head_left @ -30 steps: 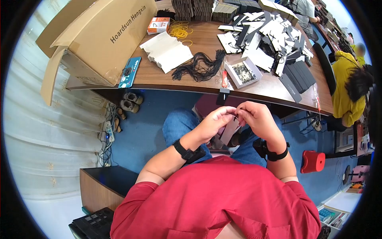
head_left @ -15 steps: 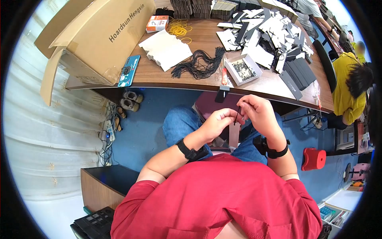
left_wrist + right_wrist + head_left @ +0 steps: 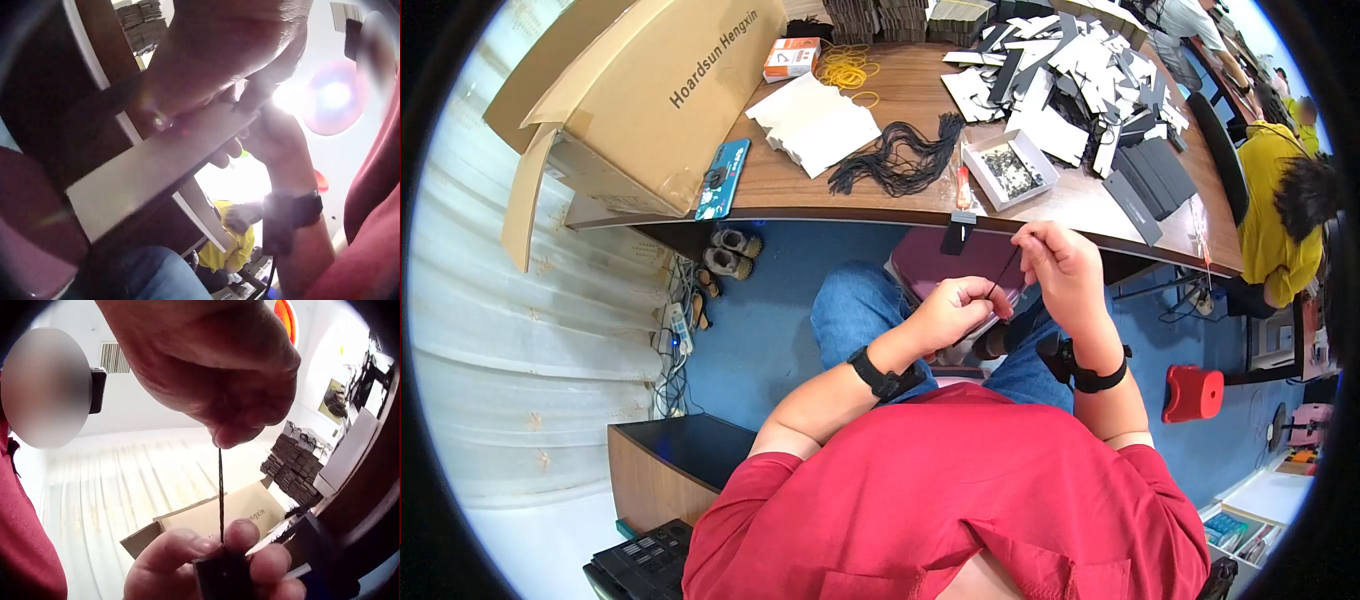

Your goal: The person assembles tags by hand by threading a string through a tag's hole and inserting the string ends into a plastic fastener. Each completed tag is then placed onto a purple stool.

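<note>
My left hand pinches a long narrow tag near its end, over my lap. Pale on the face seen in the left wrist view, the tag looks dark in the right wrist view. A thin black cord runs straight up from the left fingertips at the tag's end. Higher and to the right, my right hand pinches the cord's upper part between curled fingers and thumb. The cord is stretched taut between both hands.
On the wooden table lie a bundle of black cords, white folded paper, a tray of small pieces and a heap of black and white tags. A cardboard box stands left; a red stool is right.
My right hand has risen away from my left, drawing the cord out longer between them. My left hand has moved slightly down and keeps hold of the tag.
</note>
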A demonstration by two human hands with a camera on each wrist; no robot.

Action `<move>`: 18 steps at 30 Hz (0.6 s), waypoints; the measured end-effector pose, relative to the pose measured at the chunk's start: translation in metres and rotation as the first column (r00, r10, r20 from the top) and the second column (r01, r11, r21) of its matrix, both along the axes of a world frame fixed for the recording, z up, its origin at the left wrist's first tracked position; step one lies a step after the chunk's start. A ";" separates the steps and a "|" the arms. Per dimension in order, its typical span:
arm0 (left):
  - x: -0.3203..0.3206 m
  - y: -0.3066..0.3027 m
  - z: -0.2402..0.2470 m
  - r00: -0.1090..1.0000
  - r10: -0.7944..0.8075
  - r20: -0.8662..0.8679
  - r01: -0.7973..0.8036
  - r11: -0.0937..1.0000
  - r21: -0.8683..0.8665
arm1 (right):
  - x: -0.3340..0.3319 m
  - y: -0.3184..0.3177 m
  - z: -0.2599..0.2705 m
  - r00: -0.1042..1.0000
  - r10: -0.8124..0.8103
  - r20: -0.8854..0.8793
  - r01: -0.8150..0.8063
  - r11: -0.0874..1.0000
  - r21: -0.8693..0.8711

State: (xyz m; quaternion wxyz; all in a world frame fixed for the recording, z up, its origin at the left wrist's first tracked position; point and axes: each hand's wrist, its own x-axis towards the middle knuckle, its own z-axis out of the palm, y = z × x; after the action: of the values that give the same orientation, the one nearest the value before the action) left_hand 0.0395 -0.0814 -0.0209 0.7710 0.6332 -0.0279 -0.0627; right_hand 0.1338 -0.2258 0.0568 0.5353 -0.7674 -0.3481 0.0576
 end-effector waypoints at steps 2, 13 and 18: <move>0.000 -0.003 -0.002 0.997 0.026 0.075 -0.025 1.000 -0.010 | 0.000 0.000 0.000 1.000 -0.026 0.007 0.026 0.997 0.070; -0.011 0.018 -0.004 0.994 -0.012 -0.112 0.051 0.932 0.359 | 0.009 -0.012 -0.018 0.939 -0.106 0.328 0.188 0.955 -0.228; -0.009 0.012 -0.004 0.954 -0.205 -0.218 0.189 0.977 -0.096 | -0.001 -0.007 -0.017 0.756 0.595 0.273 -0.542 0.803 -0.249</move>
State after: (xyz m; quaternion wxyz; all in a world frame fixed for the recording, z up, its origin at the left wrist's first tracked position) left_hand 0.0308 -0.0691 -0.0248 0.7818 0.5870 -0.0049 -0.2101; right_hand 0.1325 -0.2331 0.0398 0.3632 -0.6618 -0.6462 0.1120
